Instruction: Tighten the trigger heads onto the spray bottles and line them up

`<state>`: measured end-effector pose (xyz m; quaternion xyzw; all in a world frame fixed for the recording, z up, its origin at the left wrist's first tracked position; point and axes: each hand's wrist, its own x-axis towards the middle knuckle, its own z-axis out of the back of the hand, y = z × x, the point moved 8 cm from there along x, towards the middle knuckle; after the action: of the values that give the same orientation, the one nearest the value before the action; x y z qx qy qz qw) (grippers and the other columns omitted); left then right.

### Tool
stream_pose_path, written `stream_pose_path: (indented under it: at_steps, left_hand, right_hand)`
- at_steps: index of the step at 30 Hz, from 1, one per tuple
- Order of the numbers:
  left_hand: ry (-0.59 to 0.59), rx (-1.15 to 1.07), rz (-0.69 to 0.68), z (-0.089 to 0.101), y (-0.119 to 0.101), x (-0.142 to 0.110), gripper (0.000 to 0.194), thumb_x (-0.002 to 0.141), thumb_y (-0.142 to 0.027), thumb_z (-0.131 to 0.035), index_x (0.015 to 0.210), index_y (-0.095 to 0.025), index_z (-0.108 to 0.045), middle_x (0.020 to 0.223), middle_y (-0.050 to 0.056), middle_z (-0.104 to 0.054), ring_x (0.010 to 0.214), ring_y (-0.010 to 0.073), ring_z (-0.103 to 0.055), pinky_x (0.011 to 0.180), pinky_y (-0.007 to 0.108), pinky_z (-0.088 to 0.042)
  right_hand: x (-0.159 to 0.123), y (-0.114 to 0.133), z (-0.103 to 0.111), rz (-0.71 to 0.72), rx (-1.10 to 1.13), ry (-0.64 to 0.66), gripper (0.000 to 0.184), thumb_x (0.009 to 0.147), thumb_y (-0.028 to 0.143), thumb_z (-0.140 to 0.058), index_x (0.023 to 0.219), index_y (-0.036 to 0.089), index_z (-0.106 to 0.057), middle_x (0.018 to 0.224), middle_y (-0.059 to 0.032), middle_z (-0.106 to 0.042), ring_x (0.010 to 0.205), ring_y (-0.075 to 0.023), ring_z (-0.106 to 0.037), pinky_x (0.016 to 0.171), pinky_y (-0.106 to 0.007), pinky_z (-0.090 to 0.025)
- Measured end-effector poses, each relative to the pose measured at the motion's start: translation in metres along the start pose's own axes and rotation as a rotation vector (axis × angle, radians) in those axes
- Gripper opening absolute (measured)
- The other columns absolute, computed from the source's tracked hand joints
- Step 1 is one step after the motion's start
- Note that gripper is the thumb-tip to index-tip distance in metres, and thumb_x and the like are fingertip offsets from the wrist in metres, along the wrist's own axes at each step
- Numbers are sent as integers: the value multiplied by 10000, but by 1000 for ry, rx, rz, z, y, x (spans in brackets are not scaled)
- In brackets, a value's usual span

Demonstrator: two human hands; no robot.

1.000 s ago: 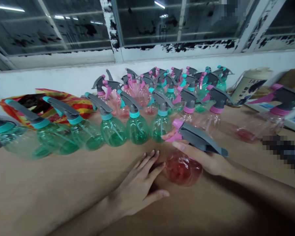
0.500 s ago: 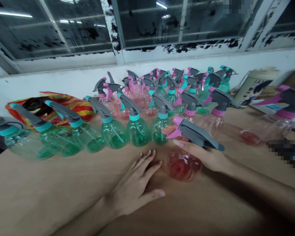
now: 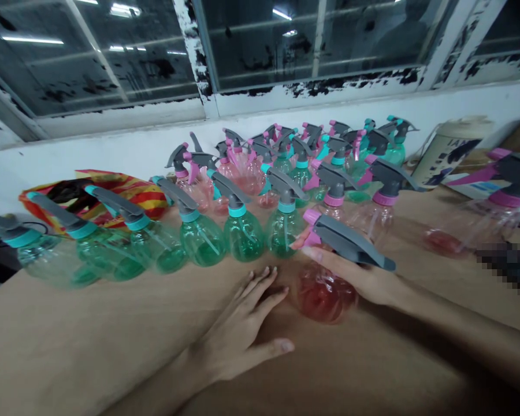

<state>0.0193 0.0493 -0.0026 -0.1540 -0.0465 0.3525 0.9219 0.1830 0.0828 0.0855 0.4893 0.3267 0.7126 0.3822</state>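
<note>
My right hand point(image 3: 364, 277) is wrapped round the neck of a spray bottle point(image 3: 327, 297) with red liquid, a pink nozzle and a grey trigger head. The bottle stands in front of me, its spray head pointing left. Just left of it, my left hand point(image 3: 247, 323) lies on the tabletop point(image 3: 125, 341), palm down, fingers stretched and holding nothing. Beyond my hands runs a row of green spray bottles point(image 3: 245, 234) with turquoise collars. Behind my right hand stand pink-collared spray bottles point(image 3: 383, 202), partly hidden by the held one.
Many more pink and green spray bottles point(image 3: 301, 170) crowd together near the white wall. A red and yellow bag point(image 3: 143, 199) lies behind the row at left. On the right are a pale container point(image 3: 448, 150), another red-liquid spray bottle point(image 3: 455, 225) and a blurred-out dark object point(image 3: 511, 266).
The view has shifted slightly. Both hands keep nearly the same pose, my right hand still round the red spray bottle and my left flat on the table.
</note>
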Motion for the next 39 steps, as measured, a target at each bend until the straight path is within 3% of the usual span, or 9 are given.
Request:
stream_pose_path:
  at_steps: [5,10,12,16,20,27,31,39]
  left_hand:
    - [11,42,-12,0,-3,2,767,880,-697,-444,1472,-217,-355,1604,131,-180,1466,322,-160,1144,588,-221]
    - [3,69,-14,-1,-4,3,795,860,-720,-447,1461,-205,-379,1595,151,-203,1457,347,-183,1131,604,-238]
    - [0,75,-16,-2,-4,3,808,855,-726,-448,1462,-197,-379,1585,162,-233,1449,355,-209,1125,608,-246]
    - [-3,97,-23,-3,-4,3,826,851,-735,-441,1465,-186,-377,1569,173,-275,1442,359,-232,1126,605,-249]
    - [-9,108,-35,-3,-5,3,823,850,-737,-439,1462,-190,-383,1568,170,-281,1438,358,-243,1131,598,-242]
    - [-37,116,-54,-4,-6,4,837,846,-741,-443,1463,-179,-374,1565,171,-286,1443,351,-233,1141,583,-227]
    - [-31,116,-56,-5,-6,4,834,847,-742,-439,1458,-178,-378,1567,170,-281,1448,354,-215,1142,583,-222]
    - [-19,101,-41,-5,-6,4,832,843,-746,-441,1458,-190,-381,1564,155,-299,1446,352,-221,1150,577,-211]
  right_hand:
    - [-4,-4,6,-38,-107,-55,216,873,431,-597,752,254,-625,656,22,-627,598,-152,-599,588,-290,-530]
    - [-7,4,5,-8,-103,-79,241,885,437,-583,740,244,-597,618,32,-589,567,-137,-568,567,-268,-507]
    - [-9,9,-1,18,-109,-33,229,900,412,-570,747,244,-601,625,37,-595,556,-129,-566,551,-258,-498]
    - [-11,19,-8,64,-101,20,88,878,330,-599,869,255,-645,812,15,-697,715,-156,-662,676,-286,-549]
    - [-12,15,-9,47,-68,14,199,863,282,-616,1055,254,-658,970,-14,-728,857,-188,-697,775,-321,-568]
    - [-12,16,-8,68,-148,-12,114,883,305,-569,851,235,-654,687,10,-637,646,-178,-632,626,-316,-543]
    - [-12,15,-9,48,-129,-2,178,888,316,-581,1030,232,-649,762,11,-665,681,-166,-643,649,-293,-544]
    - [-13,17,-8,50,-66,-31,108,879,285,-610,978,274,-650,965,6,-710,875,-180,-681,799,-311,-553]
